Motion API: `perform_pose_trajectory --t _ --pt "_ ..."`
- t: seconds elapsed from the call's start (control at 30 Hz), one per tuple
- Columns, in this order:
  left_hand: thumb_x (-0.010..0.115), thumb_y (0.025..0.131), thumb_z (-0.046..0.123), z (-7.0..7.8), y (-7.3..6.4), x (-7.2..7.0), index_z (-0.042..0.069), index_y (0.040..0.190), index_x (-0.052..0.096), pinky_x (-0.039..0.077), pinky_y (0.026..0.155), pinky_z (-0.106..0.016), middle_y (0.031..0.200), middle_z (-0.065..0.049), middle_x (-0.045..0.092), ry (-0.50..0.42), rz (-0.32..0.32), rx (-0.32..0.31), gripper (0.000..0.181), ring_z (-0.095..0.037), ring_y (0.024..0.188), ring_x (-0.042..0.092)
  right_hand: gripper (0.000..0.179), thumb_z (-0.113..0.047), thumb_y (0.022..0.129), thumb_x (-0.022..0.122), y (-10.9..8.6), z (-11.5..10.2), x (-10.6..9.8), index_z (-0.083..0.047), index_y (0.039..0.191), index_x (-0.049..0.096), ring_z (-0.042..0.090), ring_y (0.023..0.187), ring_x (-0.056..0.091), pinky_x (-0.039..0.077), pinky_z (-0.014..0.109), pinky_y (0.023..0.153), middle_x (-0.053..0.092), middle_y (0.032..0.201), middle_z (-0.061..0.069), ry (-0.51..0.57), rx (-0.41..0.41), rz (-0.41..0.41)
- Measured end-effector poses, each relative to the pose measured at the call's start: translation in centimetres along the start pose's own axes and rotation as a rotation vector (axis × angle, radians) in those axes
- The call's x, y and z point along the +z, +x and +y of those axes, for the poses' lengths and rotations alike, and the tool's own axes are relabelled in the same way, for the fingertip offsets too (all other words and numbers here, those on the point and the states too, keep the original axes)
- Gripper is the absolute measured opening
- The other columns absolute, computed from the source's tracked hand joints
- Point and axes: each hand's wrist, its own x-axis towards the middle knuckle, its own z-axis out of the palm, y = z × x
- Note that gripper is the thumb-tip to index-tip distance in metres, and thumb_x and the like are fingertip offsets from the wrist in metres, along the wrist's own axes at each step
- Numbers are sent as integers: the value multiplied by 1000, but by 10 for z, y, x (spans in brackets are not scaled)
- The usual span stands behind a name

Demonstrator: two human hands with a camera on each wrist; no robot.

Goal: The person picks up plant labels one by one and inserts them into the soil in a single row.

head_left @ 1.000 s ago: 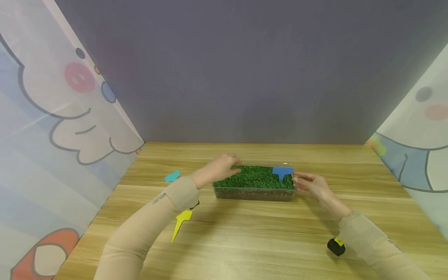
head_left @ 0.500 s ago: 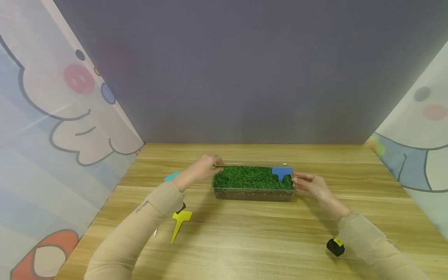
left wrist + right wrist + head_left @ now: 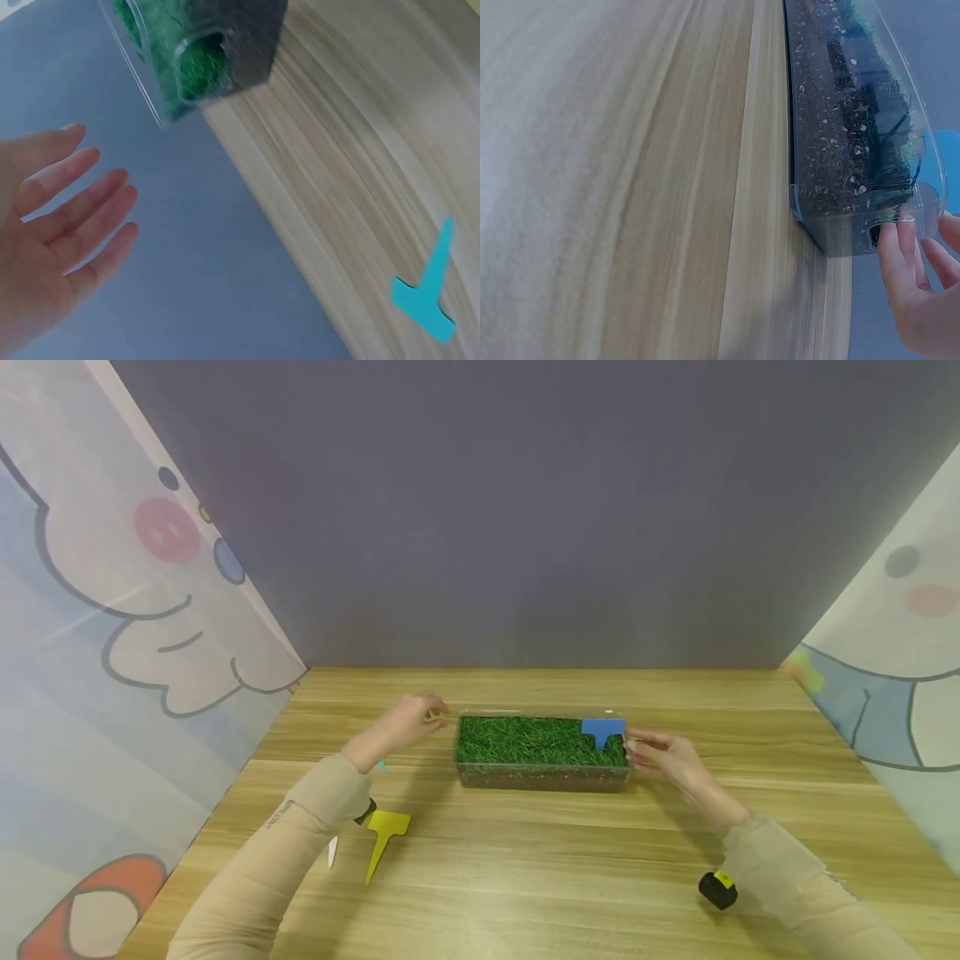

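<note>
A clear plastic planter box (image 3: 543,777) holds dark soil and green grass (image 3: 525,739). A blue T-shaped plant label (image 3: 603,728) stands upright in the grass near the right end. My right hand (image 3: 670,762) holds that end, its fingertips at the handle hole in the right wrist view. Off the left end is my left hand (image 3: 405,722); in the left wrist view its fingers are loosely bent and hold nothing, apart from the box.
A yellow plant label (image 3: 386,835) lies on the wooden table (image 3: 540,877). Nearby are a teal label (image 3: 427,296) and a white pointed tip (image 3: 332,852), partly hidden by my left sleeve. A black object with a yellow patch (image 3: 717,890) sits by my right forearm. A grey wall (image 3: 540,527) stands behind.
My left hand has moved left, from above the grass to outside the box's left end. My right hand stays at the right end; box and blue label are nearly unmoved.
</note>
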Motion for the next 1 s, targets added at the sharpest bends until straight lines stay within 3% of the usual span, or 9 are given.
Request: perform_pose_trajectory --t 0.17,0.37,0.53,0.63,0.73,1.0 --pt "60 84 11 -16 -4 -5 -1 101 62 50 70 -32 98 -13 61 18 -12 -63 22 -23 82 58 55 -15 85 60 -2 -3 3 5 129 35 10 82 62 49 27 80 61 106 8 -24 2 13" --pt "59 85 12 -35 -9 -6 -4 103 60 50 70 -35 93 -15 61 2 -59 -138 25 -25 83 58 55 -19 82 62 1 2 -1 2 128 40 10 83 62 49 28 81 63 99 0 -23 -14 -7" --pt "57 86 12 -49 -12 -5 -5 104 59 49 73 -38 92 -16 61 0 -81 -183 25 -27 84 58 67 -36 69 73 19 25 -16 -8 125 49 12 86 62 49 27 80 64 96 -6 8 9 -9" --pt "56 86 11 -56 -15 -4 -6 104 59 49 74 -40 94 -17 61 -15 -90 -203 25 -29 86 57 85 -45 59 76 28 35 -22 -8 128 45 12 87 62 48 27 80 63 95 -8 7 23 -2" --pt "55 87 10 -62 -18 -3 -7 105 58 48 76 -42 96 -19 60 -21 -96 -215 25 -31 88 57 93 -47 56 76 29 36 -22 -5 131 40 12 87 62 48 28 81 63 94 -8 10 23 -3" --pt "56 86 9 -78 -22 1 -8 106 57 47 78 -43 96 -20 58 -12 -107 -240 26 -33 88 56 86 -43 59 77 25 30 -19 -6 129 43 12 87 62 48 27 81 64 94 -9 9 40 1"
